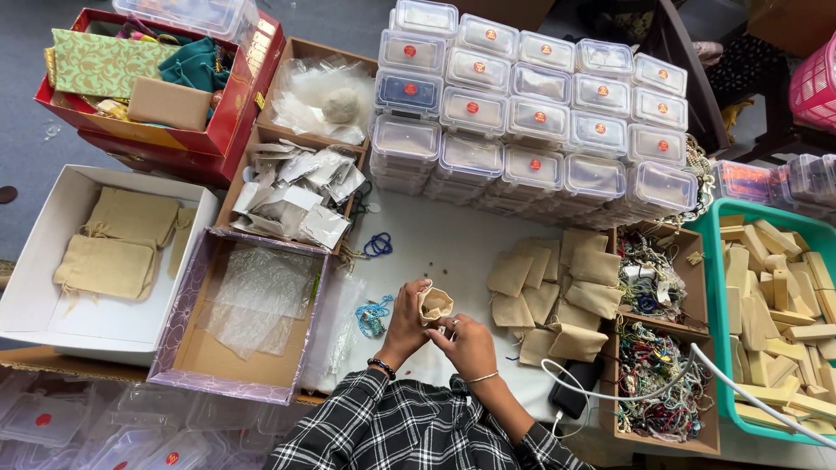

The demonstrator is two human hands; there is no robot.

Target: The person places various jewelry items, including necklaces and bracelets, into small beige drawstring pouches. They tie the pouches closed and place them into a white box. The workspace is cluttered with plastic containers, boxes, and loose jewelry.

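At the far left edge of the work surface, a white box (52,305) with two beige drawstring pouches (113,248) in it is seen, and behind it a red box (235,113) filled with cloth. Next to the white box a purple-edged tray (174,365) lined with bubble wrap is placed, with a brown tray of small packets (296,196) behind it. Blue cord (376,245) is laid on the white cloth (435,235) near the middle.

At the near edge, a small beige pouch (434,304) is held open at its mouth. The left hand (407,322) is curled closed around the pouch's side. The right hand (470,344) is pinched at the pouch's lower edge, with the fingers bunched; whether a small item is gripped in them cannot be told.

The step in hand is judged to be filling or closing the pouch. It is done well if the mouth is kept spread and upright by the left hand.

Further right, a heap of beige pouches (557,287) is piled, then trays of beaded bracelets (662,383), then a teal bin of wooden blocks (775,287). Stacked clear lidded tubs (531,113) are ranged along the far edge.

The pouch's contents are hidden, and the bin is cut off at the right.
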